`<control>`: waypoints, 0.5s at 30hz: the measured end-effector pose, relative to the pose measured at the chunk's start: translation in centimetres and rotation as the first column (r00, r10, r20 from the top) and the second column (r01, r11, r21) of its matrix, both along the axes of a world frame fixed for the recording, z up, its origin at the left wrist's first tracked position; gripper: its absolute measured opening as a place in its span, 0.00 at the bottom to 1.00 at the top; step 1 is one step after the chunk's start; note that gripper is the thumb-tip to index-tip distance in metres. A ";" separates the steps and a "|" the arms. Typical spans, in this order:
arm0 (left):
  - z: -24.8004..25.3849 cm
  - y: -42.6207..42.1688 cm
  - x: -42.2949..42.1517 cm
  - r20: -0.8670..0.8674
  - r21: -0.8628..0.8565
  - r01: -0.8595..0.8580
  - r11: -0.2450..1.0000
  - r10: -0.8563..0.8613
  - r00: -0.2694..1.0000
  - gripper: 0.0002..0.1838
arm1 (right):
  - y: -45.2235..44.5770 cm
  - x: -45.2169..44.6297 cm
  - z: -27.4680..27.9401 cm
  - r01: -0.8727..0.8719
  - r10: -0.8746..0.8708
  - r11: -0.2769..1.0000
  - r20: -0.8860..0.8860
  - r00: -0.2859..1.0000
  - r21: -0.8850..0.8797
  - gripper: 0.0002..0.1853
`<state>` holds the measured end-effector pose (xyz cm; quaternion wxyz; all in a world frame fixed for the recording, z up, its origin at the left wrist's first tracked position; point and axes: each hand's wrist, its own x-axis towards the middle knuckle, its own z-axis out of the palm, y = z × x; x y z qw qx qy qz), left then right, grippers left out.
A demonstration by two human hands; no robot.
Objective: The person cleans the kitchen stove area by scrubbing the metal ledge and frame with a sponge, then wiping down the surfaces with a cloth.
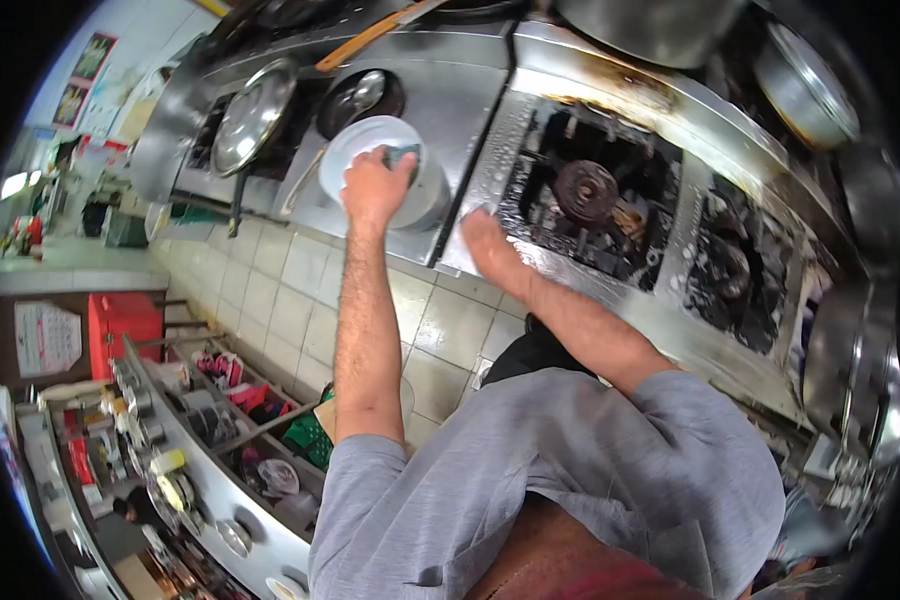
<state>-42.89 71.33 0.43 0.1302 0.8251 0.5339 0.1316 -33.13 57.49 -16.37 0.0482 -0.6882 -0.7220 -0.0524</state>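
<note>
My left hand (pixel 378 188) is at the mouth of a white plastic bucket (pixel 432 190), its fingers closed on a dark green scrubbing sponge (pixel 402 155). The bucket stands on the steel counter (pixel 470 85); what it holds is mostly hidden. My right hand (pixel 484 240) rests near the front left corner of the gas stove (pixel 560 262). It is blurred and its fingers do not show clearly, so whether it holds anything is hidden. White suds and wet drops lie on the stove's steel frame around the dark burner (pixel 585 192).
Behind the bucket sits a black pan (pixel 336 112) with a metal ladle (pixel 368 92). A large steel lid (pixel 255 118) leans at the left. Pots, including a big aluminium one (pixel 805 85), line the back. A shelved steel table (pixel 220 500) stands at the lower left.
</note>
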 end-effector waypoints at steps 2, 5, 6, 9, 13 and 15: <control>-1.2 -0.3 -1.3 0.166 0.195 0.081 0.977 -0.114 0.980 0.27 | 5.8 3.7 -2.7 0.132 -0.120 0.942 -0.058 0.991 0.310 0.11; 0.0 -3.5 -3.1 0.339 0.412 0.072 0.908 -0.226 0.913 0.21 | 9.7 9.4 1.3 0.144 -0.025 0.928 -0.327 0.945 0.343 0.09; 0.1 -4.8 -4.1 0.349 0.426 0.073 0.902 -0.239 0.906 0.22 | 10.4 9.6 3.2 0.232 -0.150 0.957 -0.385 0.910 0.175 0.07; -0.4 -8.5 -8.1 0.429 0.387 0.025 0.922 -0.204 0.880 0.23 | 11.3 11.4 2.3 0.241 -0.182 0.970 -0.711 0.679 -0.019 0.14; -5.9 -12.4 -16.4 0.466 0.158 -0.203 0.966 0.108 0.878 0.21 | 6.9 8.4 12.9 0.248 0.016 0.932 -0.715 0.699 0.263 0.28; -10.7 -14.3 -21.2 0.465 0.077 -0.353 0.933 0.280 0.840 0.21 | 6.9 6.9 16.2 0.135 0.207 0.918 -0.738 0.643 0.374 0.26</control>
